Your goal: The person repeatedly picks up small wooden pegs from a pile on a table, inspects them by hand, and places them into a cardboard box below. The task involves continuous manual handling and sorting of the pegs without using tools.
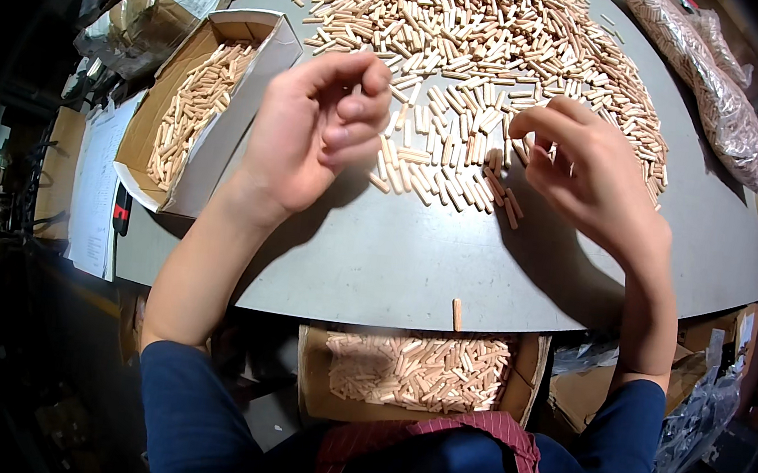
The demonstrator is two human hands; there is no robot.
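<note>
Small fluted wooden dowels (452, 121) lie in a loose spread on the grey table, thickening into a big heap (470, 19) behind. My left hand (325, 128) hovers at the left edge of the spread, palm turned inward, its fingers curled in. What they hold, if anything, is hidden. Over the right side of the spread is my right hand (588, 169), fingers bent but apart, with no dowel plainly gripped. Its fingertips are close to a few dowels. Several darker, reddish dowels (494, 185) sit just left of it. One single dowel (457, 315) rests by the table's front edge.
A long open cardboard box (261, 91) with dowels stands at the left. Below the front edge is another box (312, 384) of dowels. Clear bags (712, 85) full of dowels lie at the far right. Papers (99, 185) and a red-black tool (123, 210) lie at the left.
</note>
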